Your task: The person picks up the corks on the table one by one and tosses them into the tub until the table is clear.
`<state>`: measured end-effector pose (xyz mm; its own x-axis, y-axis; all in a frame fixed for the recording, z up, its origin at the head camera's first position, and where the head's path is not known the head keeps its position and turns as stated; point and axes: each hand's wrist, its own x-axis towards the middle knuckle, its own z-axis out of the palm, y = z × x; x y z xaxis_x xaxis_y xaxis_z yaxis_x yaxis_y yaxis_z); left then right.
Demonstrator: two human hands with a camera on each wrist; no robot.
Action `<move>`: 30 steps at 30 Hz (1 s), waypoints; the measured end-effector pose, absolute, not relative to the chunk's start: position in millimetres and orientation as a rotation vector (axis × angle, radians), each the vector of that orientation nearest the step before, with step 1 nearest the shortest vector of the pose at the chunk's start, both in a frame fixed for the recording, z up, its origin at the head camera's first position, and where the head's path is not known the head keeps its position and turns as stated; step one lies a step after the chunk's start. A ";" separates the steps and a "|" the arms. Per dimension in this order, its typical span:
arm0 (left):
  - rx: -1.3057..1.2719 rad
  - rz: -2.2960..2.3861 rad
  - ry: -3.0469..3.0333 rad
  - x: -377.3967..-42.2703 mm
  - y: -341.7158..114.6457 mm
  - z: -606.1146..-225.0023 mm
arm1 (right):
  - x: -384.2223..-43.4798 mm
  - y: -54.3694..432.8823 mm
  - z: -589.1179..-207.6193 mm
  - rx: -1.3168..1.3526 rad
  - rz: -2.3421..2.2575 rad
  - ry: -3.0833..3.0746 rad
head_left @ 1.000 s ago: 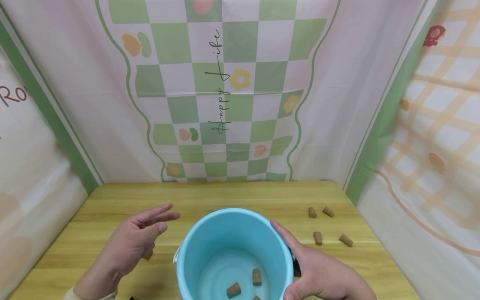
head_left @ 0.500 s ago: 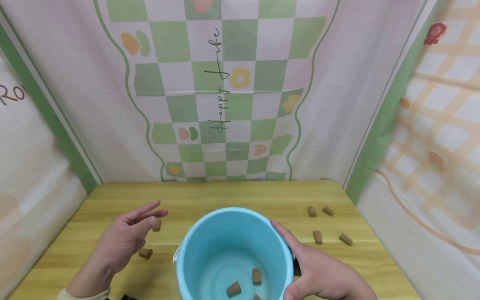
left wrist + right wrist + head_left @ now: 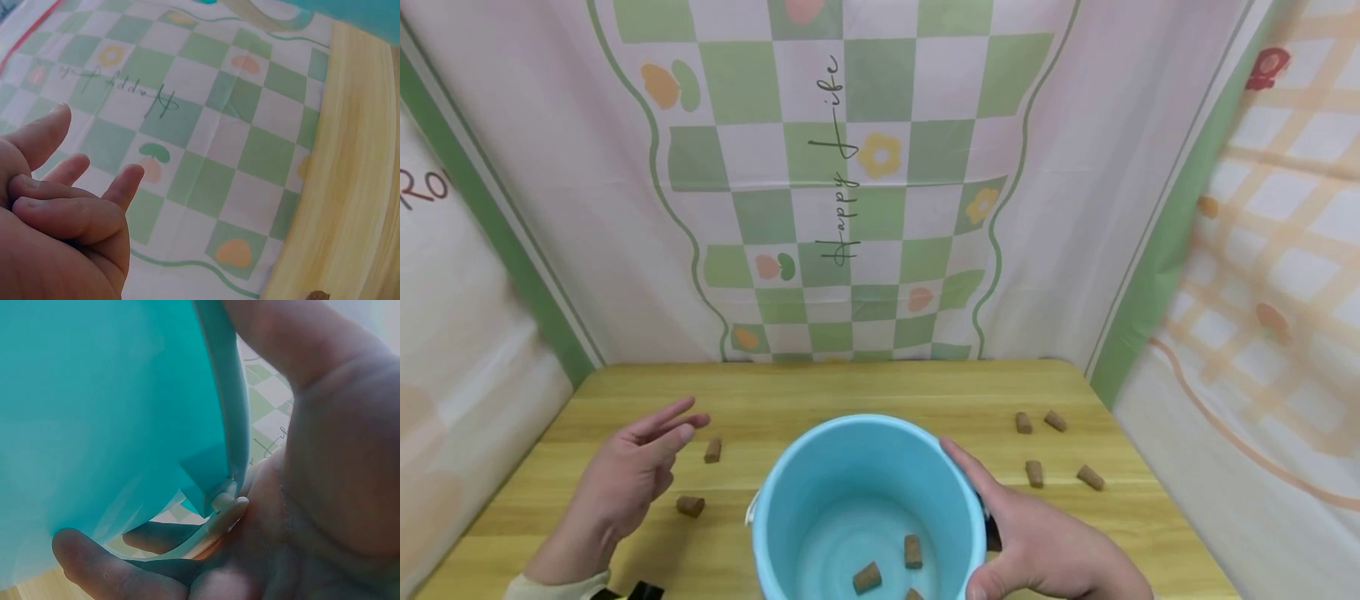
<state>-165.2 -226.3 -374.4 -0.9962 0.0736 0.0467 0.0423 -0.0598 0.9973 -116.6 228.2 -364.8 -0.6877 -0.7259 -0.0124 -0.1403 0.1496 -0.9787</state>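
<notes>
A light-blue bucket [image 3: 872,429] with a white handle stands at the front middle in the head view. My right hand [image 3: 1052,537] grips its right rim; in the right wrist view, the fingers [image 3: 94,565] lie along the outer wall by the white handle [image 3: 228,515]. Inside the bucket lie three brown corks [image 3: 867,577]. My left hand [image 3: 625,479] hovers at the left, some fingers extended and others bent in, with nothing seen in it. Just right of it, one cork [image 3: 712,451] lies on the table, and another cork [image 3: 690,506] lies nearer the front.
Several more corks are scattered right of the bucket, among them a cork [image 3: 1034,473] and a cork [image 3: 1091,477]. The wooden table [image 3: 820,387] ends at a checked green-and-white cloth [image 3: 880,217] behind. Hanging cloths flank both sides.
My left hand has drawn back to the left, away from the bucket, uncovering the two corks on that side. The right hand and bucket have stayed put.
</notes>
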 end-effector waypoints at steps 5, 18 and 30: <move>0.119 2.347 2.072 -169.0 -233.4 -381.2 | -116.6 227.4 -362.2 -0.803 -1.562 1.943; 0.180 2.327 1.967 -178.2 -262.4 -410.0 | -116.7 229.0 -361.7 -0.780 -1.509 1.998; -0.079 2.142 2.019 -180.5 -280.4 -428.4 | -117.2 222.7 -361.5 -0.923 -1.600 1.907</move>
